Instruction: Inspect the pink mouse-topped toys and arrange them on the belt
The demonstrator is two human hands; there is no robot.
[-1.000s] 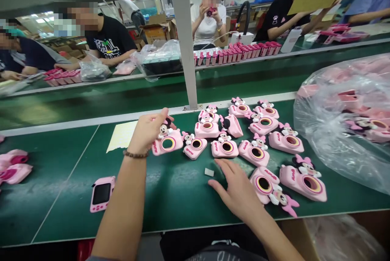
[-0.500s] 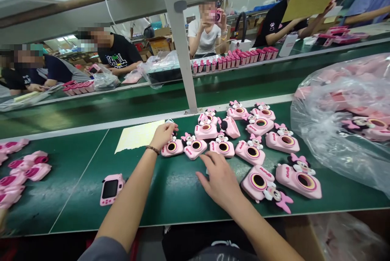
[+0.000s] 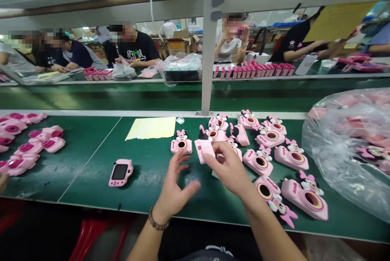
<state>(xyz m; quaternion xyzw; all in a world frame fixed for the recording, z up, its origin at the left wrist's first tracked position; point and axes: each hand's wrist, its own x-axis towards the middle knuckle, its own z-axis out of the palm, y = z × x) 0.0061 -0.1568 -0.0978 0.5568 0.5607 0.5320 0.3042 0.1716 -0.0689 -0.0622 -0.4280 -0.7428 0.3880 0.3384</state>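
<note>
Between the fingers and thumb of my right hand (image 3: 229, 167) is a pink camera cover (image 3: 203, 149), lifted off the table and turned so a plain side with small cut-outs faces me. My left hand (image 3: 173, 190) hovers just left of it, fingers apart and holding nothing. Beyond the left fingertips stands one pink cover (image 3: 181, 145) with a bow-topped mouse figure. Several similar covers, among them a large one (image 3: 306, 195), are grouped to the right. On the left lies a pink camera (image 3: 120, 172), screen upward.
A clear plastic bag (image 3: 323, 147) full of pink covers bulges at the right. A yellow paper (image 3: 150, 128) lies near the rear ledge, by a white post (image 3: 207, 58). Pink cameras (image 3: 27, 147) lie far left, with a hand at the edge. Co-workers sit across the green bench.
My right hand has picked up a pink cover. My left hand has drawn back from beside the yellow paper toward me and opened. The view has shifted left and levelled.
</note>
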